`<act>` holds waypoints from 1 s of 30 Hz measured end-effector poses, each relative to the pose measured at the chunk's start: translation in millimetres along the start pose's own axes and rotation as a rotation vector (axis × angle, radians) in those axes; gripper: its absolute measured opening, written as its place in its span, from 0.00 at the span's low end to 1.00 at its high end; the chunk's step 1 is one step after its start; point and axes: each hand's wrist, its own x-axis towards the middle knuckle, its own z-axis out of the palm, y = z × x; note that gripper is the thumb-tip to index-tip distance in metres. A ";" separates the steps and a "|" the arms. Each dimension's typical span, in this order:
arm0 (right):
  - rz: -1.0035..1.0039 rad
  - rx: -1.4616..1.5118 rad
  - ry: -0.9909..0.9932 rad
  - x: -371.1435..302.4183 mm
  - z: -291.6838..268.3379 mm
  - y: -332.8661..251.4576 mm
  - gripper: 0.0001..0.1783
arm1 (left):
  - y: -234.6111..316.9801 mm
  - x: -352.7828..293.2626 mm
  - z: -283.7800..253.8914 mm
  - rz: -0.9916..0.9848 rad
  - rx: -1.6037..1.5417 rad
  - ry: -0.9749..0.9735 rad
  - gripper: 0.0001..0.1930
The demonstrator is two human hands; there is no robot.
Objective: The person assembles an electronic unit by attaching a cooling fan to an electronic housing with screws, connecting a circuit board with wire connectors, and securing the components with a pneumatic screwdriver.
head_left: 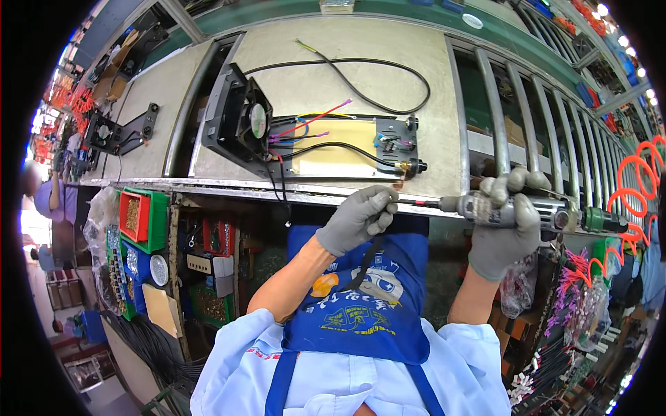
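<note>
Grey gloves cover 2 hands. Right hand (510,243): fingers curled over the driver (485,208), thumb against its near side. Left hand (361,218): thumb and forefinger pinched together at the far end of the bit (424,203); whether they also hold a screw, cannot tell. Driver lies roughly level between the 2 hands, near the front edge of the bench (388,41).

Handling, judged: driver stiff and fairly heavy, its smooth metal barrel perhaps slippery; best gripped full-fisted round the barrel, the bit guided lightly. Orange hose (631,163), right of the right fingers, looks springy and could tug.

Black unit (239,156) just beyond the left fingertips: probably rigid; lift by its frame. Its fan (257,121) and loose wires (326,114) look more fragile, poor holds. Cable (423,80), farther beyond those fingers, should flex.

Containers, all left of the left fingers and lower: red bin (144,215), small brass-coloured parts, set inside a green bin (159,215); blue bin (143,267), silvery parts. Nearer those fingers, a 2nd red bin (229,236): dark items, too small to identify.
</note>
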 end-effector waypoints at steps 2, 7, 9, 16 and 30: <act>-0.002 -0.031 -0.026 1.1 7.2 12.7 0.21 | 3.9 -5.0 -0.2 0.012 -0.042 0.019 0.13; 0.020 -0.055 -0.039 3.2 18.5 21.9 0.23 | 9.0 -14.5 -8.8 0.022 -0.122 0.049 0.17; 0.031 -0.041 -0.012 4.0 19.8 23.5 0.23 | 11.4 -15.9 -9.6 0.058 -0.070 0.029 0.15; -0.077 -0.128 0.009 -2.7 32.8 30.2 0.24 | 16.6 -6.1 9.1 0.018 0.155 0.155 0.17; -0.113 -0.083 0.073 15.1 16.5 17.2 0.22 | 19.0 24.2 -2.6 0.037 -0.058 -0.046 0.19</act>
